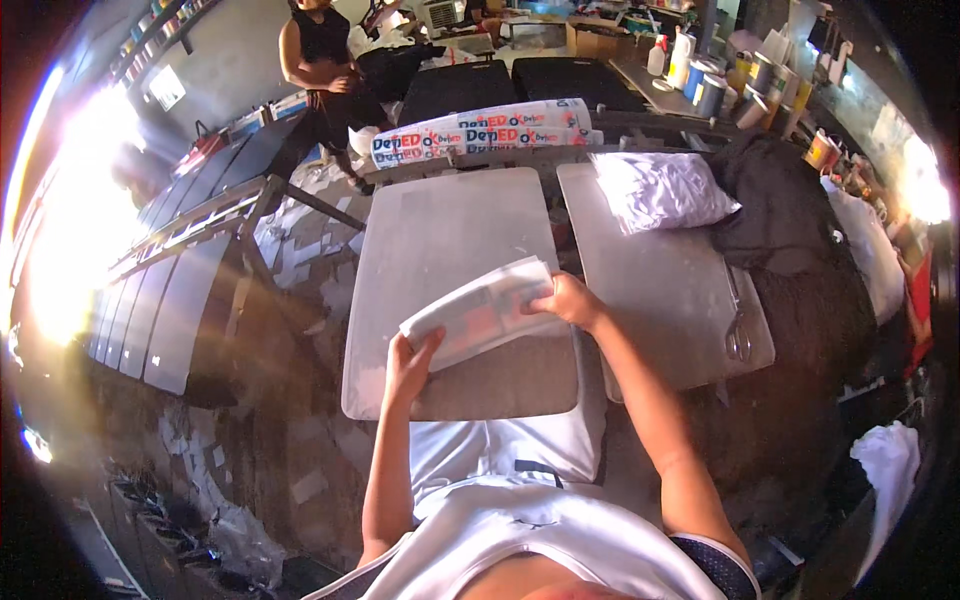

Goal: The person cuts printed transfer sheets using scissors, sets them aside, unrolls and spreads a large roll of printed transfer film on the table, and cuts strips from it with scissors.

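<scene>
Both hands hold a folded stack of thin white sheets [480,311] above a grey flat board [457,225]. Reddish print shows faintly through the sheets. My left hand [411,364] grips the stack's lower left corner, thumb on top. At its right end, my right hand [571,301] pinches the edge between thumb and fingers. A second grey board [660,300] lies to the right, bearing a clear plastic bag of white material [660,191] and a pair of scissors [738,337].
Printed rolls [480,135] lie beyond the boards. A person [319,52] stands at the upper left near dark boards. Dark cloth [772,202] drapes at the right. Bottles and tubs [705,90] crowd a bench. Paper scraps [307,247] litter the floor at the left.
</scene>
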Motion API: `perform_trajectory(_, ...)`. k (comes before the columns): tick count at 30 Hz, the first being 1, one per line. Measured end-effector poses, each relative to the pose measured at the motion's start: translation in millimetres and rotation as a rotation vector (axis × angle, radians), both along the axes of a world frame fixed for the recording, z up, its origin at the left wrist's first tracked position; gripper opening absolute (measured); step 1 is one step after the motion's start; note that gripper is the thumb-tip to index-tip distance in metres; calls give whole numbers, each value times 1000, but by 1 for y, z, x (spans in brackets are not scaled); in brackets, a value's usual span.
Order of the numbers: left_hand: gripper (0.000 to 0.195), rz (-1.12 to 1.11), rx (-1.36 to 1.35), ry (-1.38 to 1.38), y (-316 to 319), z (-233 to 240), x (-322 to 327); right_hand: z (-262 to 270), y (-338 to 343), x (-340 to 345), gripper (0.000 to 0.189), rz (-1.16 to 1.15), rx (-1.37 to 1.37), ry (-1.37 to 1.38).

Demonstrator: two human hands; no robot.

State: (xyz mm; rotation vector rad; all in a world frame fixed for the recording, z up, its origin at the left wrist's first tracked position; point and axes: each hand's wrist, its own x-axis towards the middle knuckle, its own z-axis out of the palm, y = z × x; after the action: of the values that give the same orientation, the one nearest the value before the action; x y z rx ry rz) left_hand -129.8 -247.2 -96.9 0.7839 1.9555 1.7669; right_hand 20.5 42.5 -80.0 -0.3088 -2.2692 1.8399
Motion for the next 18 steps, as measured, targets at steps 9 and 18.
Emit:
perform_trajectory(9, 40, 31, 121, -329, 0, 1, -8, 2, -3, -5, 33, 49, -305, 203)
perform_trajectory(18, 38, -10, 220, -273, 1, 8, -10, 40, 9, -12, 34, 58, -220, 84)
